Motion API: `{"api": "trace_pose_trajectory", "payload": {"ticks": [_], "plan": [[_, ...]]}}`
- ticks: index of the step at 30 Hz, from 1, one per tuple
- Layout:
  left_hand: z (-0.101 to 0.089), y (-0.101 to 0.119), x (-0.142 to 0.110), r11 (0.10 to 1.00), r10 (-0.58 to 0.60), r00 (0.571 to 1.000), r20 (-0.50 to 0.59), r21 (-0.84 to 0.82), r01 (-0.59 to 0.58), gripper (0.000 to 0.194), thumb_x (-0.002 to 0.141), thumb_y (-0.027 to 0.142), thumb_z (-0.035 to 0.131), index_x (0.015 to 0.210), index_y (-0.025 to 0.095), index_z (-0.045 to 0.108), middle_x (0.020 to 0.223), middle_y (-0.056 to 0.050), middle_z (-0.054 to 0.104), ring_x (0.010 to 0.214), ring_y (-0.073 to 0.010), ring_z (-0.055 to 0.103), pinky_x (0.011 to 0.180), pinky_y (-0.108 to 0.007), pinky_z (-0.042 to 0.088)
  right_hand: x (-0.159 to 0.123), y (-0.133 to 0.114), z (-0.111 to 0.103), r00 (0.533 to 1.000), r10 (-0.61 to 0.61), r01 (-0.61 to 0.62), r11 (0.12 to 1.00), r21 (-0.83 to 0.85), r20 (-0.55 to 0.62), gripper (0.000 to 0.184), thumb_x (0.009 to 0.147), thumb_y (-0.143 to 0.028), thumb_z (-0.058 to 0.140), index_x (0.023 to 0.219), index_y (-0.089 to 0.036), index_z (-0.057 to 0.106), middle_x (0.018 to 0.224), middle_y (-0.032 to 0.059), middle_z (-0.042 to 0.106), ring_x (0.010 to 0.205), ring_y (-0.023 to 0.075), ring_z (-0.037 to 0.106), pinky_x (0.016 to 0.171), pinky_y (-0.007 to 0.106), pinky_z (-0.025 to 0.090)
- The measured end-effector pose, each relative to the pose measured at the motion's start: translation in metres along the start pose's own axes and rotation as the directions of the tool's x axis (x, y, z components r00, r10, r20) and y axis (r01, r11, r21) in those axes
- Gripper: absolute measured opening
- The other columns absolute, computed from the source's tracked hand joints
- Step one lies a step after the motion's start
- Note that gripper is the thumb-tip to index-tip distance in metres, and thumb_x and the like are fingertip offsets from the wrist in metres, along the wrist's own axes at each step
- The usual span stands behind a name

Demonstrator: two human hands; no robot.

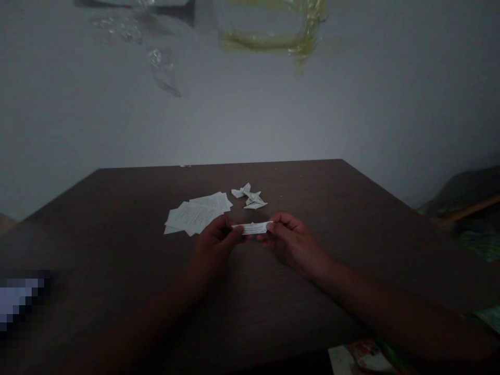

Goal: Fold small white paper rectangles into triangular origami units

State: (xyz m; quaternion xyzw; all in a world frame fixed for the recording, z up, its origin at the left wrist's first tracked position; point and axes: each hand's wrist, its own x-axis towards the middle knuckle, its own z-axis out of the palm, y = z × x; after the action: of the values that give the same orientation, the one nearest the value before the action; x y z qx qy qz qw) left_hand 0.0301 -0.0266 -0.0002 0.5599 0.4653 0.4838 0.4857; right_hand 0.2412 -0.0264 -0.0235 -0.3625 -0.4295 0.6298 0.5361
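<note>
A narrow folded strip of printed paper point(254, 228) is stretched level between my two hands, a little above the table. My left hand point(219, 239) pinches its left end, thumb on top. At the right end, my right hand point(292, 237) grips it between thumb and fingers. Just beyond the left hand lies a fanned pile of printed paper sheets point(195, 214). Behind the strip sit several small folded paper pieces point(252, 197) with pointed ends, touching or overlapping. The undersides of my fingers are partly hidden.
The dark wooden table point(136, 286) ends at a pale wall point(253, 114) with peeling tape. A pixelated object point(19, 297) is at the left edge. Printed material point(363, 357) shows below the table's front edge, and dark clutter point(472, 208) stands off to the right.
</note>
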Motion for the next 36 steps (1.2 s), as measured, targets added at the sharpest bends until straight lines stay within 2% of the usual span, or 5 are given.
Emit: {"api": "trace_pose_trajectory", "payload": {"ticks": [7,18,21,24,36], "plan": [[0.006,0.004,-0.008,0.931,0.073,0.997,-0.037,0.36,-0.055,0.022,0.087,0.047,0.075,0.084,0.025,0.072,0.079,-0.002,0.076,0.074,-0.0233,0.07,0.069,-0.035,0.051,-0.001,0.003,0.002,0.997,-0.057,0.062,0.99,-0.124,0.05,0.037,0.078,-0.041,0.101,0.097,-0.026,0.072,0.084,-0.0021,0.076,0.074,0.0169,0.07,0.07,0.031,0.056],[0.005,0.004,0.001,0.993,-0.111,0.988,0.111,0.04,0.107,0.024,0.082,0.041,0.08,0.087,0.026,0.063,0.083,0.0,0.078,0.082,-0.0247,0.079,0.081,-0.039,0.062,0.008,0.005,-0.006,0.999,-0.028,0.036,0.984,-0.176,0.046,0.046,0.074,-0.041,0.101,0.093,-0.027,0.061,0.072,-0.0043,0.071,0.066,0.0181,0.069,0.064,0.032,0.056],[0.001,0.0,0.003,0.994,-0.103,0.976,0.193,0.043,0.096,0.034,0.076,0.039,0.087,0.102,0.026,0.07,0.097,-0.002,0.081,0.083,-0.0235,0.077,0.078,-0.036,0.059,0.008,0.004,-0.008,0.998,0.004,0.01,0.977,-0.212,0.063,0.049,0.073,-0.041,0.101,0.091,-0.027,0.058,0.071,-0.0051,0.069,0.065,0.0183,0.069,0.063,0.031,0.054],[-0.001,-0.002,0.002,0.988,-0.111,0.957,0.267,0.135,0.076,0.032,0.079,0.047,0.089,0.097,0.025,0.075,0.092,-0.003,0.079,0.083,-0.0243,0.073,0.074,-0.035,0.054,0.008,0.002,-0.008,0.995,0.028,-0.006,0.972,-0.234,0.091,0.046,0.074,-0.041,0.099,0.091,-0.027,0.059,0.071,-0.0046,0.069,0.065,0.0185,0.069,0.062,0.032,0.054],[0.002,0.003,0.001,0.985,-0.161,0.968,0.193,0.092,0.146,0.019,0.076,0.041,0.086,0.074,0.024,0.077,0.069,0.0,0.073,0.071,-0.0216,0.068,0.073,-0.035,0.055,0.007,-0.002,-0.008,0.991,0.056,-0.027,0.972,-0.235,0.118,0.034,0.075,-0.039,0.098,0.086,-0.025,0.07,0.07,-0.0035,0.073,0.064,0.0173,0.069,0.068,0.033,0.058]]}}
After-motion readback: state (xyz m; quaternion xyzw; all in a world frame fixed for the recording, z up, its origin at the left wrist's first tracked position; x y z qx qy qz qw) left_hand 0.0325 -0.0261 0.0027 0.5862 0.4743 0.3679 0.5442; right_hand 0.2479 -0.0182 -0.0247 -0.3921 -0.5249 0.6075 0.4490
